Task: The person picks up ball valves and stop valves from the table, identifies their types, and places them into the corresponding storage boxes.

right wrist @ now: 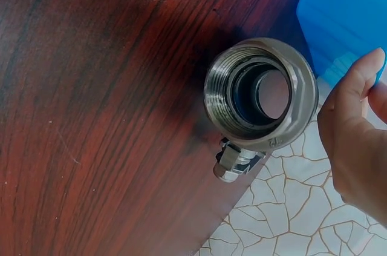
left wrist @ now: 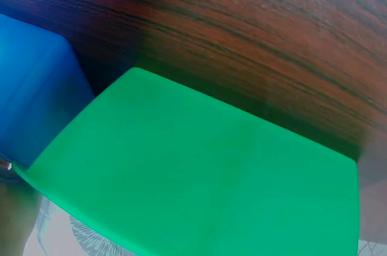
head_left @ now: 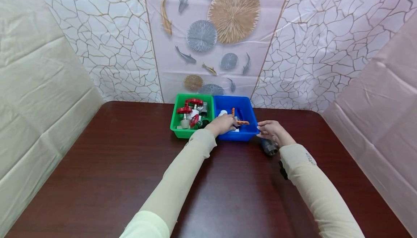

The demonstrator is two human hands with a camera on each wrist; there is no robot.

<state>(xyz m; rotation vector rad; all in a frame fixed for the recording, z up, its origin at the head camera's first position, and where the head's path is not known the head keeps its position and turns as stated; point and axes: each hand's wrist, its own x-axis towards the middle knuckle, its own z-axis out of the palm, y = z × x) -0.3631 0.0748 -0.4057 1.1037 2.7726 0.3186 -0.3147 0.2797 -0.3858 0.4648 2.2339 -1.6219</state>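
My left hand (head_left: pixel 222 125) reaches over the front rim of the blue bin (head_left: pixel 239 137), fingers down among small parts. Orange handles (head_left: pixel 242 122) show beside the fingertips, and a white round piece (head_left: pixel 223 112) lies behind the hand. Whether the fingers hold anything is hidden; the left wrist view misses them. With thumb and fingers, my right hand (head_left: pixel 272 131) pinches the blue bin's right rim, as the right wrist view also shows. Just below that hand, a metal valve body (right wrist: pixel 304 95) with a threaded opening rests on the table.
The green bin (head_left: pixel 177 133) stands against the blue one's left side, holding several valves with red handwheels (head_left: pixel 184 110). Behind both bins rises a patterned wall covering (head_left: pixel 202 75). Pale cloth sides flank the brown table (head_left: pixel 130 165). A small black object (head_left: pixel 283 170) shows beside the right sleeve.
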